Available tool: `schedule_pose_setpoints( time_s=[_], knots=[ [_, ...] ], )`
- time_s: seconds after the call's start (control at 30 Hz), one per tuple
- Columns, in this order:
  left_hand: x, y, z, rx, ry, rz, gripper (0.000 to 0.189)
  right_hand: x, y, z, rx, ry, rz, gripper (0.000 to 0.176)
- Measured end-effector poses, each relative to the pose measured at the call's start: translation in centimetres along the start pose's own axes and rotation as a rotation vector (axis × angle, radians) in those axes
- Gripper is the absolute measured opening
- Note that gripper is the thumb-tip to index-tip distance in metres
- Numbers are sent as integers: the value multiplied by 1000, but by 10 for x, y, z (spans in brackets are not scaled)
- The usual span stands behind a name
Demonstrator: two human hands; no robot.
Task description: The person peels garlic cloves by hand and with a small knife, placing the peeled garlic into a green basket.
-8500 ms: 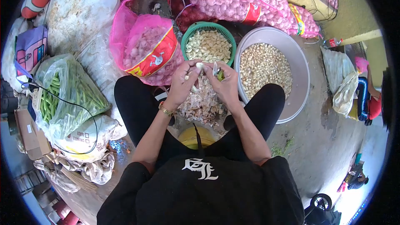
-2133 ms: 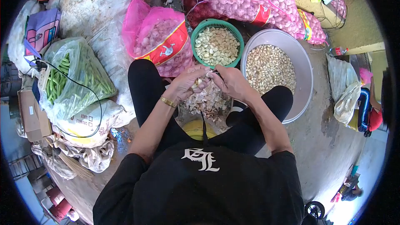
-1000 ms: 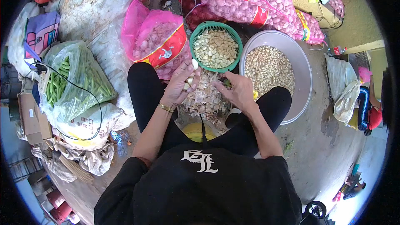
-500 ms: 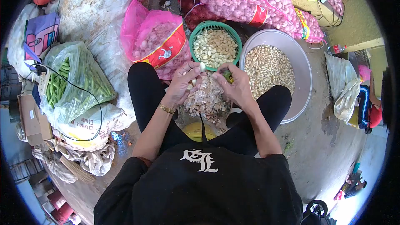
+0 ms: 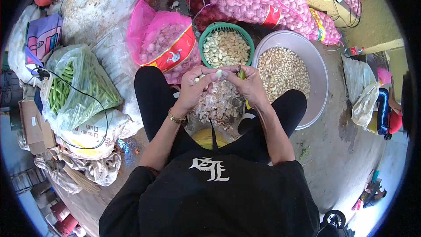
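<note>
Between the fingertips of both hands is a pale garlic clove [image 5: 219,74]. My left hand [image 5: 193,88] pinches it from one side, with more white cloves tucked in its curled fingers. My right hand [image 5: 252,87] touches the clove from the other side and is wrapped round a small yellow-green tool [image 5: 241,74], mostly hidden by the fingers. Papery garlic skins [image 5: 218,105] lie in a heap below the hands. Just beyond them stands a green basket [image 5: 203,46] of peeled cloves. A large pale tub [image 5: 319,79] of unpeeled-looking cloves is at the right.
A pink mesh bag [image 5: 151,30] of garlic stands open at left of the basket, with more full mesh bags [image 5: 263,2] behind. Further left is a plastic bag of green pods [image 5: 83,83]. At the far right edge a person [image 5: 394,114] is partly visible.
My hands have come together, my right hand moving left to meet the left one at the clove. The yellow-green tool has shifted slightly within my right hand.
</note>
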State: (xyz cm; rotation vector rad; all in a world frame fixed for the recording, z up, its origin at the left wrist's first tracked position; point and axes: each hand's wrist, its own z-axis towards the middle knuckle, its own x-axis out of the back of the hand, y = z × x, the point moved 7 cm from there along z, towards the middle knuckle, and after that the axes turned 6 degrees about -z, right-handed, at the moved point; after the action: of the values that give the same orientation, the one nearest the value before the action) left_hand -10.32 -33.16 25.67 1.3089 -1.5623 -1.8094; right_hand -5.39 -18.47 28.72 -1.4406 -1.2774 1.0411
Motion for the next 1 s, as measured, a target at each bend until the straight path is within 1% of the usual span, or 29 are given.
schedule_pose_setpoints(
  time_s=[0.13,0.2,0.23,0.3,0.33,0.4,0.43,0.5,0.53,0.6,0.73,0.8,0.83,0.9,1.0],
  knots=[
    [-3,5,-2,9,-5,41,15,0,0,0,-18,-5,-1,16],
    [-8,13,-4,-28,13,168,16,0,2,2,-7,-2,62,15],
    [-9,12,-4,-28,12,168,16,-1,8,4,-7,-1,62,15],
    [-10,19,-5,-158,63,373,16,3,12,9,83,87,-7,13],
    [-11,18,-6,-157,63,373,16,3,11,9,82,87,-7,13],
    [-12,14,-8,-94,66,427,16,2,4,9,58,67,-40,14],
    [-13,16,-7,-94,67,428,16,2,0,8,59,66,-40,14],
    [-11,11,-4,38,106,50,16,2,3,7,-91,27,133,14],
    [-10,10,-3,37,106,49,16,3,0,5,-90,27,133,14],
    [-8,5,-1,70,94,-51,16,1,-1,2,-99,-30,133,15],
    [-9,7,-5,40,59,29,15,1,8,3,-109,-20,157,13],
    [-8,11,-7,5,63,159,15,2,12,5,-93,-14,128,13],
    [-9,12,-8,6,63,159,15,1,13,5,-94,-15,129,13],
    [-12,21,-10,-62,58,307,16,2,10,6,-33,23,-5,14],
    [-15,26,-9,-50,65,283,19,-1,7,6,-45,-4,5,15]
  ],
)
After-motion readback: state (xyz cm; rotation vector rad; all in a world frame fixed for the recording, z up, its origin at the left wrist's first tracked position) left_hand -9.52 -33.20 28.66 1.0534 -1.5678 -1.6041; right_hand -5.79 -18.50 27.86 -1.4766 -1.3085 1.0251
